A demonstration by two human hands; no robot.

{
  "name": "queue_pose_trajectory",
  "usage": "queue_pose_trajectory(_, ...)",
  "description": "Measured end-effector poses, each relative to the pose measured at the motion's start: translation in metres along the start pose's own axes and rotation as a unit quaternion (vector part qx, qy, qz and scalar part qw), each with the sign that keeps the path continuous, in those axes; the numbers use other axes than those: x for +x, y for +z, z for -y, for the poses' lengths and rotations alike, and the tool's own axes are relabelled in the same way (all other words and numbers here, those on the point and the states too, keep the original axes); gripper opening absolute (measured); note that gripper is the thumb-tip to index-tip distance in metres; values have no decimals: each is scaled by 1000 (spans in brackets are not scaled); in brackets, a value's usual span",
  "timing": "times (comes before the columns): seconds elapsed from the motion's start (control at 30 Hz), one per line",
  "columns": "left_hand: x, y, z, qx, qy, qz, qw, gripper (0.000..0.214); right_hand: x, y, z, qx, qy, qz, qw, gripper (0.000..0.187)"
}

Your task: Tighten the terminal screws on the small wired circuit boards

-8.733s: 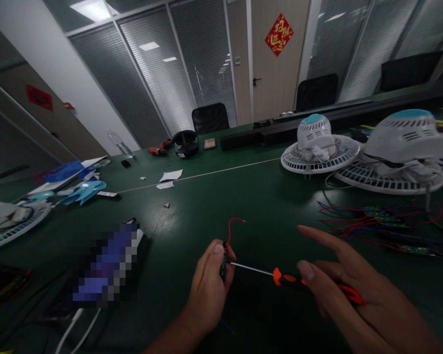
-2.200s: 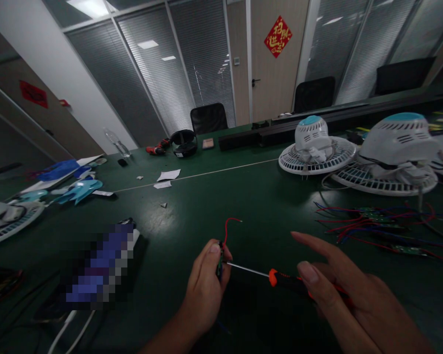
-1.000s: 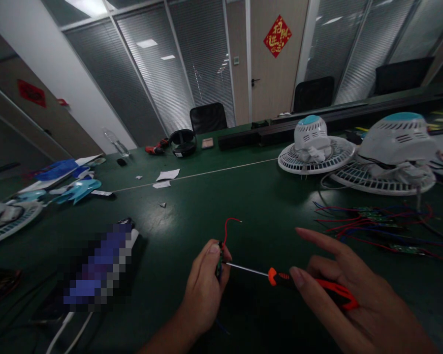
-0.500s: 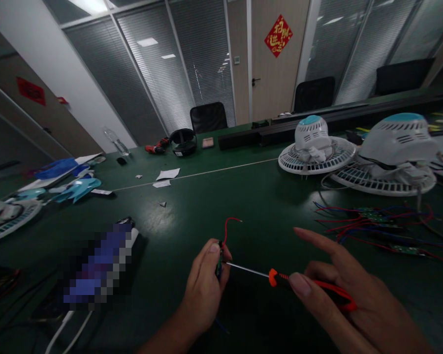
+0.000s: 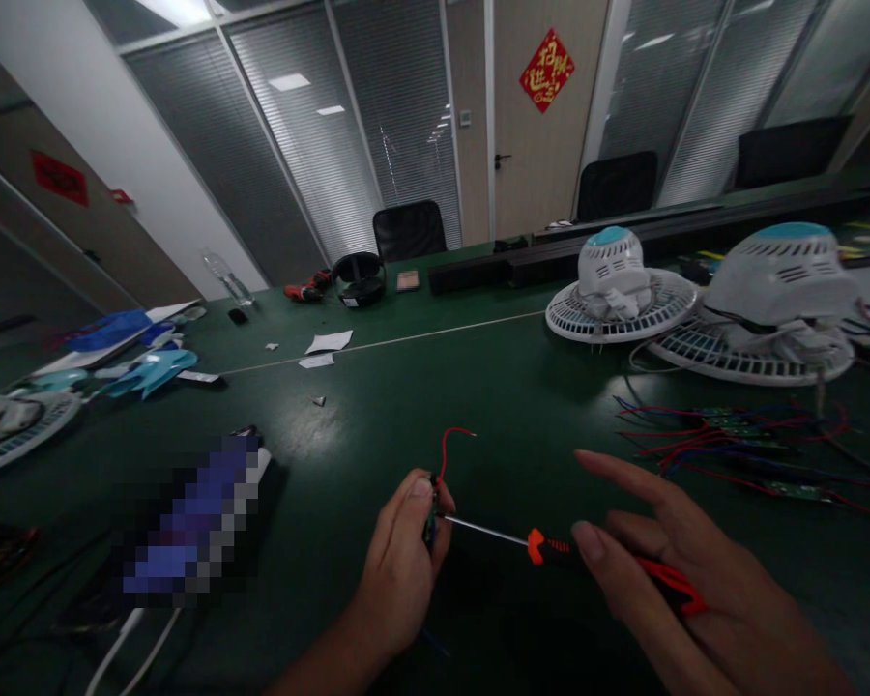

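Note:
My left hand [image 5: 402, 551] pinches a small green circuit board [image 5: 430, 517] between thumb and fingers. From the board's top a red wire [image 5: 446, 445] curves up and to the right. A screwdriver [image 5: 547, 547] with a black and orange-red handle lies across between my hands, its thin metal shaft reaching the board; the tip's exact contact is hidden by my left fingers. My right hand [image 5: 685, 570] holds the handle loosely against the lower fingers, with the index finger stretched out and the thumb near the handle's front.
On the right lie several circuit boards with red and blue wires [image 5: 739, 435]. Behind them stand white fan housings [image 5: 616, 290] on round grilles. A pixelated phone-like device [image 5: 195, 522] with a white cable is at left. Paper scraps [image 5: 330, 341] and blue fan blades [image 5: 152, 372] lie farther back.
My right thumb has shifted slightly along the screwdriver handle, towards the right and up. My left hand and the board have stayed in place.

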State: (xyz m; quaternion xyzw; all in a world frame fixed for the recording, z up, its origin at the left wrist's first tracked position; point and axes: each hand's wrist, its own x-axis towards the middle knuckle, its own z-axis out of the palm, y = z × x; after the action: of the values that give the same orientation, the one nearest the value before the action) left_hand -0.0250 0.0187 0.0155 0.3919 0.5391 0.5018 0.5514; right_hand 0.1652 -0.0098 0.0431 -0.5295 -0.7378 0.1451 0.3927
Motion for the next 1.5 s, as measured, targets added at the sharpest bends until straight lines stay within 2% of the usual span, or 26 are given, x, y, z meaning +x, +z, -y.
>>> queue_pose_trajectory(0.27, 1, 0, -1, 14, 16, -13, 1000, 22, -1, -1, 0, 22, 18, 1, 1000, 36)
queue_pose_trajectory(0.53, 0, 1, -5, 36, 13, -14, 999, 27, -1, 2, 1, 50, 28, 5, 998, 37)
queue_pose_trajectory(0.87, 1, 0, -3, 32, 10, -14, 999, 25, -3, 1, -1, 17, 33, -7, 999, 39)
queue_pose_trajectory(1.0, 1, -1, -2, 40, -5, -12, 999, 32, -1, 0, 1, 16, 30, 11, 999, 39)
queue_pose_trajectory(1.23, 2, -1, 0, 22, -17, -9, 1000, 33, -1, -1, -6, -22, 63, 26, 997, 38)
queue_pose_trajectory(1.5, 2, -1, 3, -9, -18, 0, 1000, 31, 0, -2, -2, -24, 14, 12, 1000, 32)
